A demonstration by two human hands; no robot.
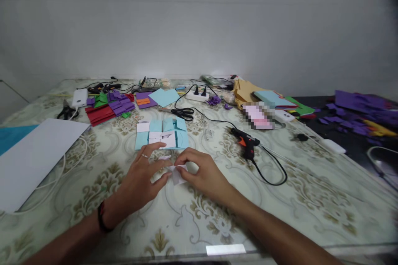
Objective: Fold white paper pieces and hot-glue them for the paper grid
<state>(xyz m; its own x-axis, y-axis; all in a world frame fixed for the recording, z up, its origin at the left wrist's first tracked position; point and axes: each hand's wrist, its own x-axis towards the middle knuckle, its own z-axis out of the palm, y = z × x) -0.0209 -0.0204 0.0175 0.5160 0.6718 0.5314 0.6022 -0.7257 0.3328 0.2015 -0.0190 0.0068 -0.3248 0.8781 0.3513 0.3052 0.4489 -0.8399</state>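
Observation:
A small folded piece of white paper (pixel 178 179) is between my two hands, just above the patterned tabletop. My right hand (pixel 205 172) pinches it between thumb and index finger. On its other side, my left hand (pixel 139 178) has thumb and index fingertips closed in at the paper's left edge, while another finger stretches forward above them. Partly behind those fingers lie light blue folded paper pieces (pixel 142 140) in a group. A white folded piece (pixel 169 141) rests on top of them.
A glue gun (pixel 248 143) with a looped cord lies at right. Black-handled scissors (pixel 183 113) and a power strip (pixel 197 97) sit farther back. White board (pixel 43 157) covers the left side. Purple folded papers (pixel 120 105) and red folded papers (pixel 99 114) are stacked back left.

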